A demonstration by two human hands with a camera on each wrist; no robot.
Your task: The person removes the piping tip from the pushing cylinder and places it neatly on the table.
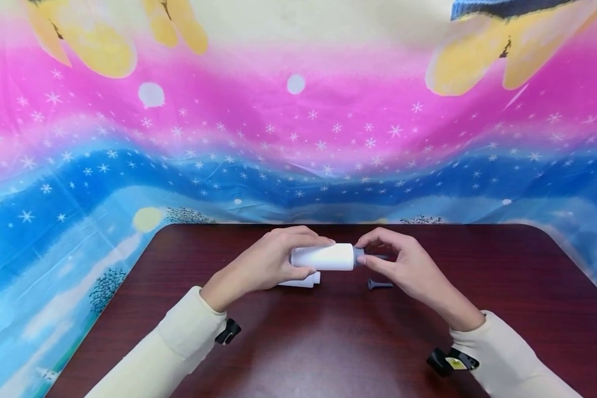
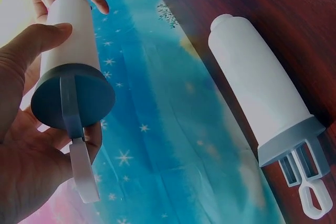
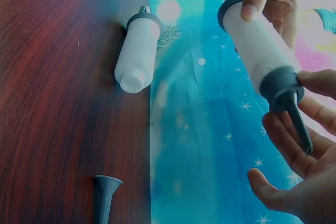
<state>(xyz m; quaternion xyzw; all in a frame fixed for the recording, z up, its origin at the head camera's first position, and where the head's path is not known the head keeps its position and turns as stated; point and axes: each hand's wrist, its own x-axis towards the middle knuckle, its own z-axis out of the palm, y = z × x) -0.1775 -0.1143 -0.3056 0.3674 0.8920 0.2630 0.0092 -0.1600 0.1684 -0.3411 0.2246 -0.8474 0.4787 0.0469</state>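
Above the table, my left hand (image 1: 271,257) grips the barrel of a white plastic syringe (image 1: 323,257) like those for icing, thumb along one side and fingers around the other. Its grey end cap and flat pull handle (image 2: 84,174) face the left wrist camera. At the opposite end, my right hand (image 1: 403,262) pinches the collar of a tapered grey nozzle (image 3: 282,85) between thumb and fingers. The nozzle's narrow tip points away from the barrel. A second white syringe (image 2: 257,77) lies below on the table, its narrow neck bearing no nozzle.
A loose grey nozzle (image 1: 380,284) with a flared end lies on the dark wooden table (image 1: 298,354), below the right hand. Behind and beside the table hangs a patterned cloth (image 1: 298,138) in pink and blue.
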